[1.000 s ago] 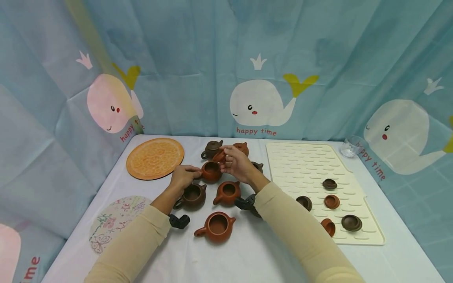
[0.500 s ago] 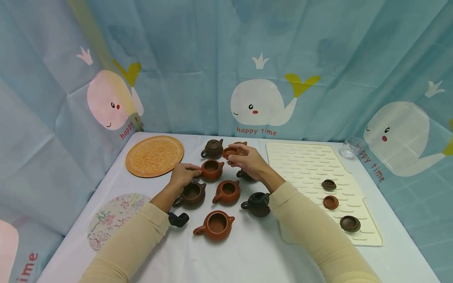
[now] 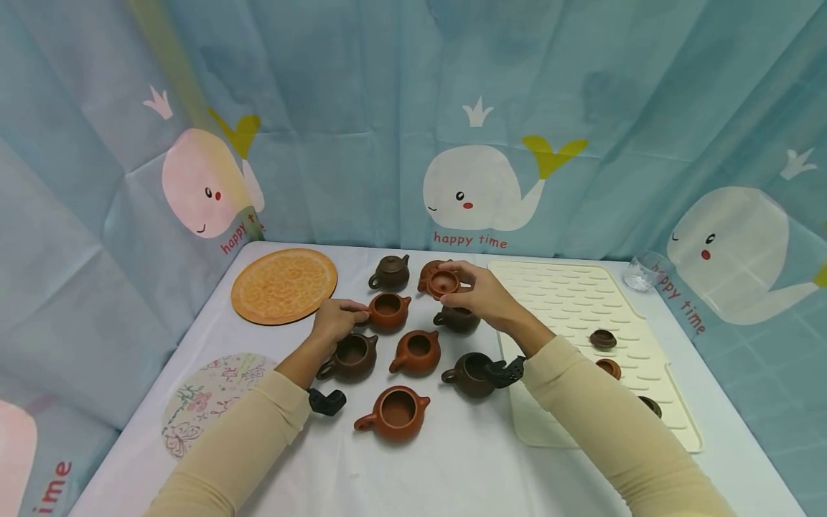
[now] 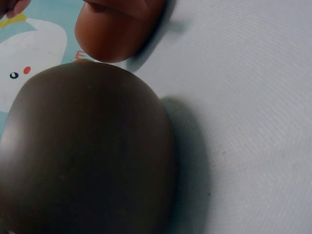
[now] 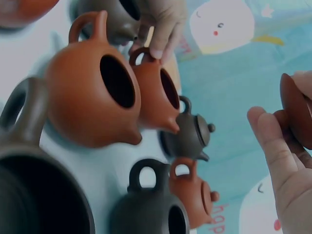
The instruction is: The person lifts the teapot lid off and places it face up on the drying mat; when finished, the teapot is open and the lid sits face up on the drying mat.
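Note:
My left hand [image 3: 336, 321] pinches the handle of a small red-brown teapot [image 3: 386, 313], whose top is uncovered. Also in the right wrist view, those fingers hold this teapot [image 5: 155, 92] by its handle. A red-brown lid [image 3: 444, 285] is in my right hand [image 3: 483, 293], raised off the table in front of a lidded red teapot [image 3: 429, 270]. The right wrist view has the lid [image 5: 294, 111] edge-on between thumb and fingers. Close to my left hand stands a dark brown lidless teapot [image 3: 352, 357], which fills much of the left wrist view.
Lidless teapots stand nearby: red ones [image 3: 416, 352] [image 3: 395, 414] and dark ones [image 3: 474, 375] [image 3: 456, 320]. A dark lidded teapot [image 3: 390, 271] is behind. Several lids [image 3: 604, 339] lie on the cream mat [image 3: 543, 287]. Orange [image 3: 284, 286] and floral [image 3: 207, 402] round mats lie left; a clear cup [image 3: 642, 273] stands back right.
My right hand has moved right with the lid, away from the teapot in my left hand, and the lid has turned. My left hand has stayed on the handle.

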{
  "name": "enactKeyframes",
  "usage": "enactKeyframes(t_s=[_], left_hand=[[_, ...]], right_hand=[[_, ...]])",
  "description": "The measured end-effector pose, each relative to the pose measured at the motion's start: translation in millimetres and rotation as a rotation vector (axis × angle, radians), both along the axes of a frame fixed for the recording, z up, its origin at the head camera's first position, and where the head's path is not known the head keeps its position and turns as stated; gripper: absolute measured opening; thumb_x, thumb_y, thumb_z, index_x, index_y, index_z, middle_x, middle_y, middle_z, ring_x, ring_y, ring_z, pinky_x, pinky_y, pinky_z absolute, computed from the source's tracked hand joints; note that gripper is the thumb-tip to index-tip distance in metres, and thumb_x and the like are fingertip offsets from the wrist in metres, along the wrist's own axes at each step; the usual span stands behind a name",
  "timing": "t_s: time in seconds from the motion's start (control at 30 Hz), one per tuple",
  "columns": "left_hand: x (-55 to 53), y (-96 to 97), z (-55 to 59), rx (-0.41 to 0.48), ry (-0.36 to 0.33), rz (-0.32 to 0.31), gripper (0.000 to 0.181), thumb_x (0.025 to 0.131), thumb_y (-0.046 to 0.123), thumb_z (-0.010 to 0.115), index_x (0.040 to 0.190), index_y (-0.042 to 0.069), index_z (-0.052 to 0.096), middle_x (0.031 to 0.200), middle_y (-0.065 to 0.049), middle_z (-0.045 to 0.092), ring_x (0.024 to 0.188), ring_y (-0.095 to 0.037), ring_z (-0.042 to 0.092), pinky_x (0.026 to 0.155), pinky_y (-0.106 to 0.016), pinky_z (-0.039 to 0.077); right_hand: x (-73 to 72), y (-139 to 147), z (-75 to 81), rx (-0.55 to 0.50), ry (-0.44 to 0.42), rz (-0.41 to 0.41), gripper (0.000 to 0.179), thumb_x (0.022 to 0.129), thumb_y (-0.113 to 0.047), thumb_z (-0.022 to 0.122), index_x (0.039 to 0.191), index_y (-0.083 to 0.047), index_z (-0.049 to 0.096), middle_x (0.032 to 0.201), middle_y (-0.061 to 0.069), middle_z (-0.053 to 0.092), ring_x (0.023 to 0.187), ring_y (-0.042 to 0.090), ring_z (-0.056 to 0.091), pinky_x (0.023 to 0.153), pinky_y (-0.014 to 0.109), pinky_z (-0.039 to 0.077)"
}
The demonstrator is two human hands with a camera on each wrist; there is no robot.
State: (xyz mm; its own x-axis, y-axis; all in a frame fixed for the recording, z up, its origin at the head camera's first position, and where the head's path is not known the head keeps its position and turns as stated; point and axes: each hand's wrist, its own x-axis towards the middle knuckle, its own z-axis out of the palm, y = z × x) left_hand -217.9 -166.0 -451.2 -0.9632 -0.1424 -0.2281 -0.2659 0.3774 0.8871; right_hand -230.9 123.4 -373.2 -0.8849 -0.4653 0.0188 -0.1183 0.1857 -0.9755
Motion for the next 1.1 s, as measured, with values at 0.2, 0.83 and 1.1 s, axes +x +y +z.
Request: enactKeyframes(t_s=[0.2, 0.83, 1.1], left_hand=[[0.2, 0.4, 1.5, -0.006, -0.001, 0.001, 0.011, 0.089, 0.012, 0.070, 0.096, 0.006, 0.076, 0.097, -0.007, 0.068, 0.093, -0.025, 0.058, 0.079, -0.039, 0.043], [-0.3, -1.4, 0.3, -0.007, -0.006, 0.002, 0.011, 0.089, 0.013, 0.070, 0.096, 0.007, 0.076, 0.098, -0.008, 0.068, 0.094, -0.025, 0.059, 0.082, -0.040, 0.044], [-0.4, -1.0, -1.5, -0.002, 0.004, 0.007, 0.011, 0.089, 0.012, 0.070, 0.096, 0.007, 0.076, 0.097, -0.008, 0.068, 0.094, -0.025, 0.059, 0.080, -0.039, 0.043]], right_hand=[[2.2, 20.9, 5.3, 0.046, 0.026, -0.031, 0.055, 0.084, 0.003, 0.069, 0.135, -0.004, 0.050, 0.130, 0.014, 0.051, 0.114, 0.028, 0.055, 0.083, 0.035, 0.050], [-0.1, 82.2, 5.5, 0.149, 0.017, -0.127, 0.056, 0.082, 0.007, 0.066, 0.135, -0.003, 0.050, 0.131, 0.018, 0.052, 0.107, 0.031, 0.056, 0.081, 0.036, 0.048], [0.3, 100.3, -4.6, 0.247, -0.014, -0.168, 0.056, 0.083, 0.003, 0.068, 0.136, -0.006, 0.049, 0.133, 0.023, 0.048, 0.112, 0.034, 0.052, 0.087, 0.044, 0.044]])
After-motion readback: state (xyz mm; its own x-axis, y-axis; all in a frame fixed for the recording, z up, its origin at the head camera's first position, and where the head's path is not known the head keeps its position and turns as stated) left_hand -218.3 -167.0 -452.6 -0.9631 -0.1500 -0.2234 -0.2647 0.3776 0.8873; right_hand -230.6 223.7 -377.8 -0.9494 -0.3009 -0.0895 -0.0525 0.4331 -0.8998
